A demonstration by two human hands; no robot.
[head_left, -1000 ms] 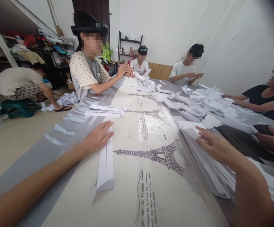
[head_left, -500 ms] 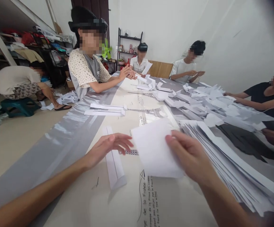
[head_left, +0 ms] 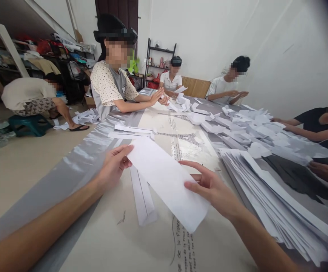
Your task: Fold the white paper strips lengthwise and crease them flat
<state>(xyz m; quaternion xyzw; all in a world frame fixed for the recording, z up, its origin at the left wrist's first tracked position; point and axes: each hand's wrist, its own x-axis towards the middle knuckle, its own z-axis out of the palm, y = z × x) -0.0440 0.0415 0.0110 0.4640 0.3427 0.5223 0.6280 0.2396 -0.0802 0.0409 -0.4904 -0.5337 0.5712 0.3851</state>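
Both my hands hold one long white paper strip (head_left: 166, 179) above the table. My left hand (head_left: 113, 166) pinches its far left corner. My right hand (head_left: 210, 187) grips its right edge, thumb on top. Under the strip, a folded white paper piece (head_left: 143, 200) lies on the tablecloth (head_left: 101, 234). A thick stack of white paper strips (head_left: 268, 192) sits just right of my right hand.
Several people sit around the long table folding paper. Folded pieces (head_left: 131, 132) lie ahead on the left, and a heap of folded papers (head_left: 237, 122) covers the far right. Another person's hand (head_left: 326, 172) rests at the right edge. A person crouches on a green stool (head_left: 29, 124) at left.
My right hand drew a sheet from the stack and brought it left. My left hand left the folded piece and took hold of the sheet's far corner.
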